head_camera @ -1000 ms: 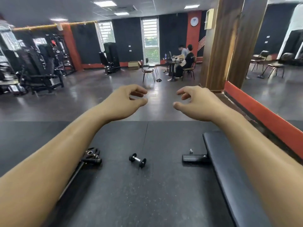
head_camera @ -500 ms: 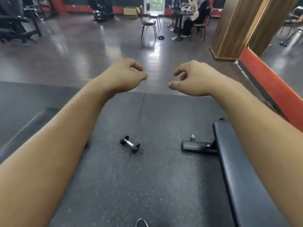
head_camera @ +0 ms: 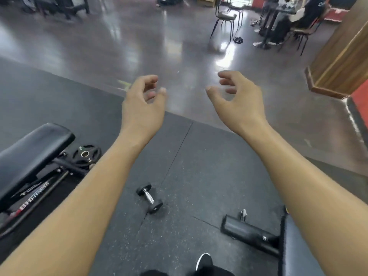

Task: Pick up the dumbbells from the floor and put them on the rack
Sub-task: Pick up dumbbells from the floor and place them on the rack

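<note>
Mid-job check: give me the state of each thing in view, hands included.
Left hand: open, empty, raised in the air.
Right hand: open, empty, raised in the air.
Dumbbell: lying on the floor mat, untouched.
Weight plate: flat on the floor beside the left bench.
Rack: not in view.

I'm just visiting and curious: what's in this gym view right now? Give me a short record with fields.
place: gym, black rubber mat beside a glossy floor
dumbbell: one small dumbbell lying on the mat, untouched
left hand: left hand raised, fingers curled, empty
right hand: right hand raised, fingers curled, empty
nearby: weight plate by a black bench at left
rack: not in view
</note>
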`<state>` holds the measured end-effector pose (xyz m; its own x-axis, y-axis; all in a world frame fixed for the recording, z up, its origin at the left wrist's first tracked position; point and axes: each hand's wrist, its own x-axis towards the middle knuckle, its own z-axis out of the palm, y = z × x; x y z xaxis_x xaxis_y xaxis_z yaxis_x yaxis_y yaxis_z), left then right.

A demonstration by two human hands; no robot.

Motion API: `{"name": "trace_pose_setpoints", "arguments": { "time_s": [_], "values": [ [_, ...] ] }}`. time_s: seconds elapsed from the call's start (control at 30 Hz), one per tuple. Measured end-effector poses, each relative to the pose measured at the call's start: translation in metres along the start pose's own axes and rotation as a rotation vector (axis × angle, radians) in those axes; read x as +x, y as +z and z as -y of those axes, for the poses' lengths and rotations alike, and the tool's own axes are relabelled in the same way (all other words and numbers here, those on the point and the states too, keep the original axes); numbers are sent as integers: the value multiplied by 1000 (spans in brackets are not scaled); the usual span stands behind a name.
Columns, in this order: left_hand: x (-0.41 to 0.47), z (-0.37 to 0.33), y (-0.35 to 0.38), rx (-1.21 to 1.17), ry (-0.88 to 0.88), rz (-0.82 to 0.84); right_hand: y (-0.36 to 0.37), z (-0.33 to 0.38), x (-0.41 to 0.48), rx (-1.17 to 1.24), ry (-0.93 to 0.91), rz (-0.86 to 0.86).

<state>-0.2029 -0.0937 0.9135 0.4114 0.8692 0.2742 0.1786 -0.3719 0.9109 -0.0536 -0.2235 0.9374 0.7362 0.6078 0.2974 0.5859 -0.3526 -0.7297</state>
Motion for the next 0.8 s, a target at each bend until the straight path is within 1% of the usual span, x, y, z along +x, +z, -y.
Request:
{"name": "trace_pose_setpoints", "arguments": {
  "time_s": [0.07, 0.17, 0.27, 0.4, 0.5, 0.63, 0.8],
  "values": [
    [29, 21, 14, -4, -43, -72, 25, -13, 40, -5, -53, 62],
    [62, 52, 22, 14, -140, -157, 72, -20, 90, -28, -122, 210],
    [93, 85, 22, 36, -284, -207, 129, -22, 133, -79, -186, 385],
    [134, 152, 21, 74, -469, -257, 212, -28, 176, -117, -259, 580],
    [149, 204, 24, 78, -619, -288, 275, -41, 195, -160, -281, 728],
    [159, 269, 31, 81, -749, -375, 349, -60, 211, -201, -291, 882],
    [152, 355, 36, 66, -951, -595, 453, -95, 211, -276, -408, 1113]
  ]
}}
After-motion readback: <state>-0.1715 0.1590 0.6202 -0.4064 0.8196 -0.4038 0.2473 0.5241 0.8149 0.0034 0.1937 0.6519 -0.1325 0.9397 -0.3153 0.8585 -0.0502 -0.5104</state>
